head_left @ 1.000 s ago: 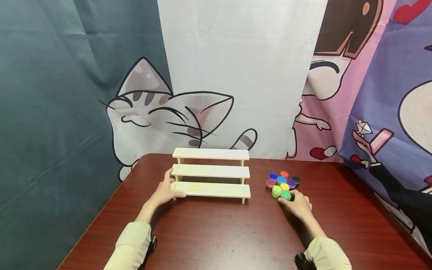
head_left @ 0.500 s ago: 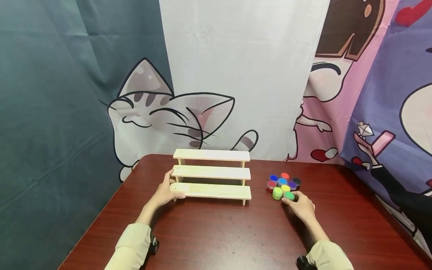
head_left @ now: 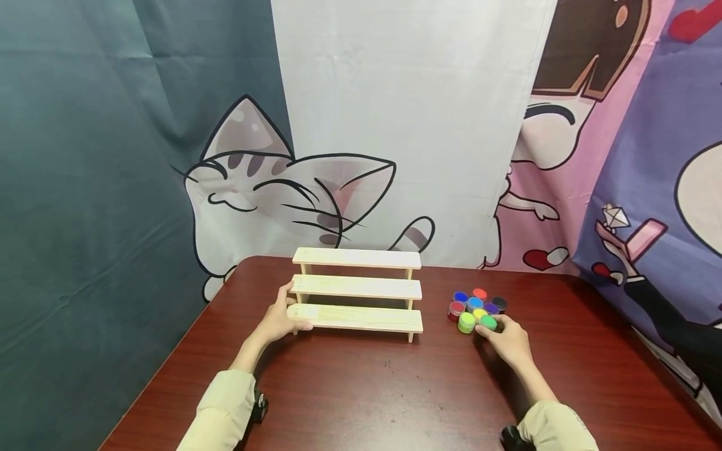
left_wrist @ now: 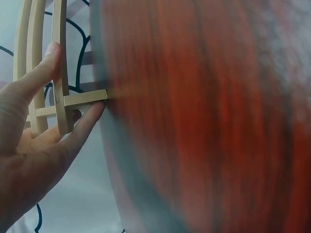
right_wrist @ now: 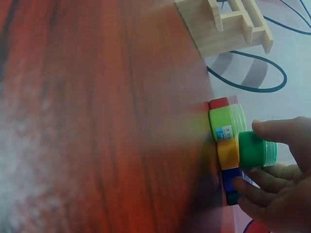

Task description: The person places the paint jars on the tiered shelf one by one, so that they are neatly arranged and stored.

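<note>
A pale wooden three-tier display stand stands on the table, its steps rising toward the back. At its left end my left hand grips the lowest board; in the left wrist view, the thumb lies on the board and fingers reach the stand's leg. My right hand pinches a green paint jar between thumb and fingers. That jar's base is raised off the tabletop, above the neighbouring jars. Beside it sit a lime-green jar and a yellow jar, the latter partly covered by the green one.
Behind the held jar are more small paint jars, among them a dark red jar, a light blue jar and a black jar. The brown table ends at the back against a printed cloth backdrop.
The green jar has come away from the lime-green jar, moving up and slightly right in my right hand. My left hand stays on the stand. The head view has shifted a little.
</note>
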The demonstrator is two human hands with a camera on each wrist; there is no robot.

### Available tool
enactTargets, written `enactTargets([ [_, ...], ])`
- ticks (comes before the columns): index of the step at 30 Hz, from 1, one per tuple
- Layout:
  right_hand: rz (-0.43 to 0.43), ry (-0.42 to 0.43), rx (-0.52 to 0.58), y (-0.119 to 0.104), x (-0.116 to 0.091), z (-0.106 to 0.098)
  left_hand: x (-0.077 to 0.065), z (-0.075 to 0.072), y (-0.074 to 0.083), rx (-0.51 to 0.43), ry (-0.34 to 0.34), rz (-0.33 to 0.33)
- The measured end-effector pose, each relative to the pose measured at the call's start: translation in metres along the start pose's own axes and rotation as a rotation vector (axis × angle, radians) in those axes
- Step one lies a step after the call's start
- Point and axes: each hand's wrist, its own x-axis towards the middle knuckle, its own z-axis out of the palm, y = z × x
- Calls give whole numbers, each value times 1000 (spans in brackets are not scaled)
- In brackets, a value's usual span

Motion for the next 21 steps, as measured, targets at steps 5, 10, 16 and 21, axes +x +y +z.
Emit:
enactTargets([
  [5,-1,3,16,-2,1,-1,0,0,1,-9,-10,-18],
  [10,-10,37,29,-6,0,-2,-1,-2,1,-1,-31,-13],
  [16,-35,51,31,-13,2,5,-7,-7,-1,39,-25,-17],
  [21,-56,91,23,-17,7,-4,-2,-2,0,12,-46,8],
])
